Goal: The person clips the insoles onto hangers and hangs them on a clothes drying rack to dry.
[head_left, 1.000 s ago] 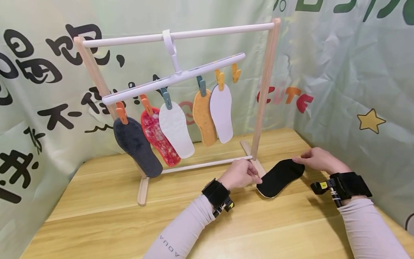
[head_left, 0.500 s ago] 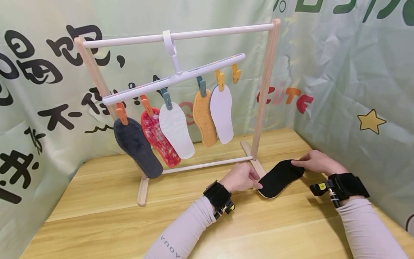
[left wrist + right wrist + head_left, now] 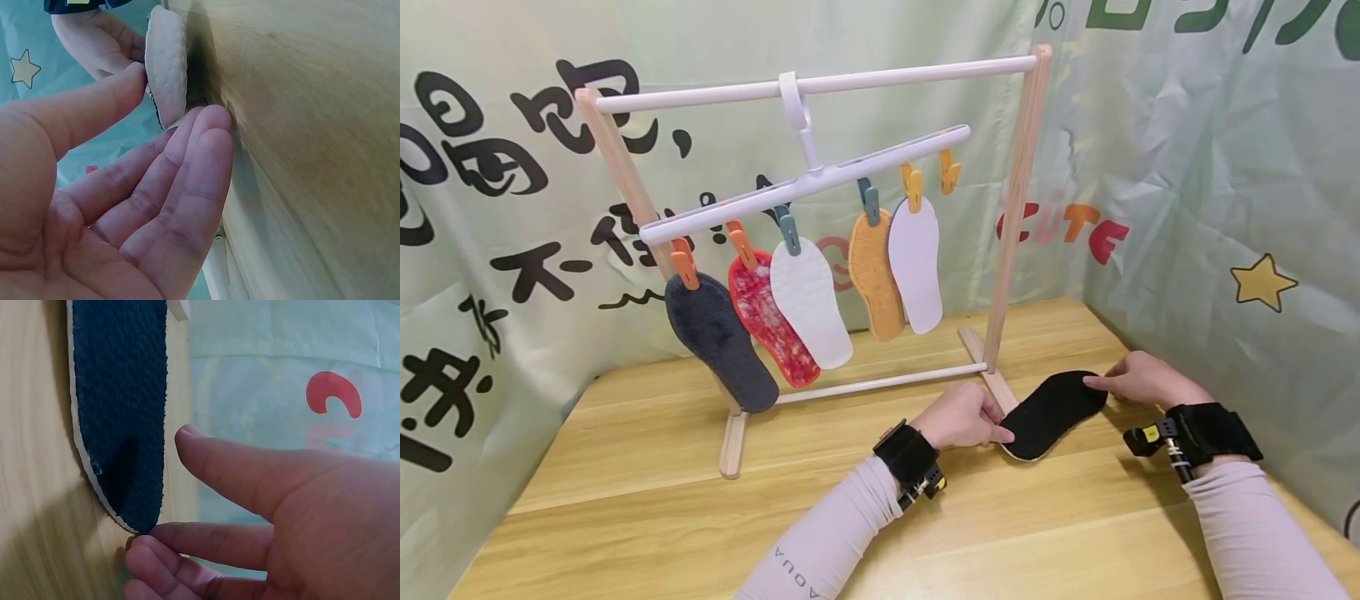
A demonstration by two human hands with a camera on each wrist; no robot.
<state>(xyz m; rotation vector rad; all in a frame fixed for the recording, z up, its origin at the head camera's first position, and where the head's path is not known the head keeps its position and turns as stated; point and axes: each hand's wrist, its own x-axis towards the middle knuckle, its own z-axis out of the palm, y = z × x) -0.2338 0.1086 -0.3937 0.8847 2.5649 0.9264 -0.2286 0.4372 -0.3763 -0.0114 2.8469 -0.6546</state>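
Note:
A black insole point(image 3: 1054, 417) with a pale edge lies at the right of the table, beside the rack's foot. My left hand point(image 3: 962, 415) pinches its near end, thumb on the black top and fingers low beneath. In the left wrist view, the insole's pale, bumpy edge and underside point(image 3: 167, 62) show above the wood. At the far end is my right hand point(image 3: 1150, 379). In the right wrist view its index finger touches the insole's tip, while the thumb point(image 3: 190, 440) stands apart above the black face point(image 3: 122, 406).
A wooden rack point(image 3: 1018, 208) carries a white hanger point(image 3: 820, 179). Clipped to it are several insoles, including a dark grey one point(image 3: 718, 342), a white one point(image 3: 812, 304) and an orange one point(image 3: 876, 279). A yellow clip point(image 3: 950, 172) at its right end holds nothing. Printed cloth stands behind.
My left hand has shifted slightly right and down, its thumb now farther over the insole's near end. The right hand has sunk a little at the far end.

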